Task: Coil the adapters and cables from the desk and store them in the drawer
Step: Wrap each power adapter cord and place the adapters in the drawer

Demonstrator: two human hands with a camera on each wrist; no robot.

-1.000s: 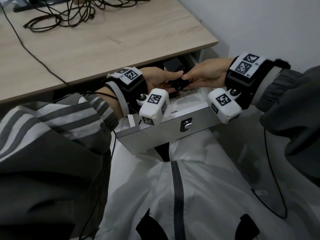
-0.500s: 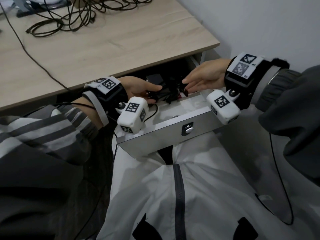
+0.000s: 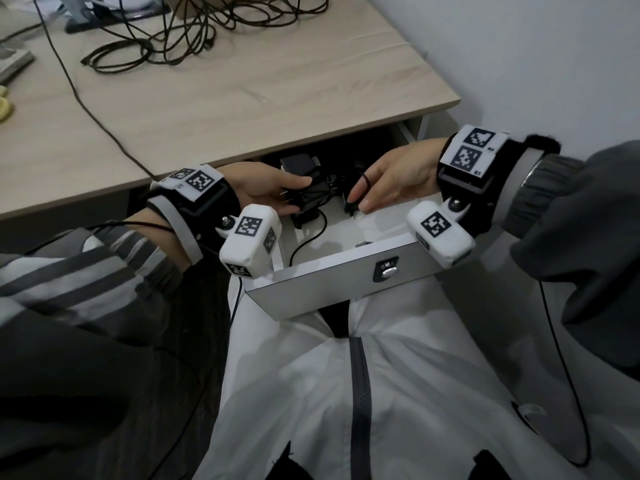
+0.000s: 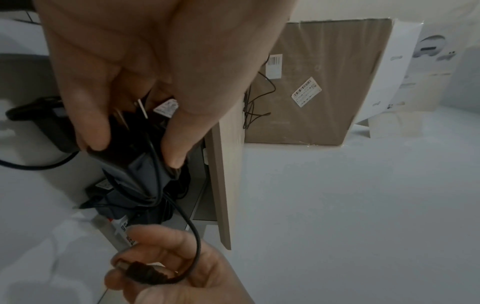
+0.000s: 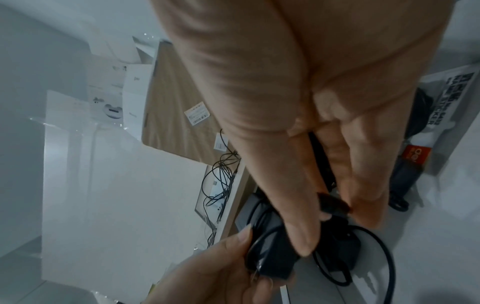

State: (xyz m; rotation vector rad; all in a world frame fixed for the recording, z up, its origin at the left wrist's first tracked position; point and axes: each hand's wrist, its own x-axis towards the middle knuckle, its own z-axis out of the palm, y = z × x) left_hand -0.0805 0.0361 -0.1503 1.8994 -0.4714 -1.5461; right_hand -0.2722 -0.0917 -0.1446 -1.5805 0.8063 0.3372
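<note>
Over the open white drawer [image 3: 346,275], my left hand [image 3: 294,197] grips a black adapter [image 3: 313,197] with its thin cable wound round it. In the left wrist view the thumb and fingers of that hand [image 4: 135,148] clamp the adapter [image 4: 140,170], whose plug prongs point up. My right hand [image 3: 358,199] pinches the cable's loose plug end [image 5: 332,203] just right of the adapter. A short loop of cable [image 4: 194,236] runs between the two hands. Another black adapter [image 3: 298,166] lies at the back of the drawer.
The wooden desk [image 3: 207,98] overhangs the back of the drawer. A tangle of black cables [image 3: 194,32] lies at the desk's far side. A white wall is close on the right. A cardboard box [image 4: 324,82] stands on the floor beyond the desk.
My hands, pressed together on the adapter a second ago, have drawn slightly apart. The left hand shifted left with the adapter, and the right now holds only the cable end.
</note>
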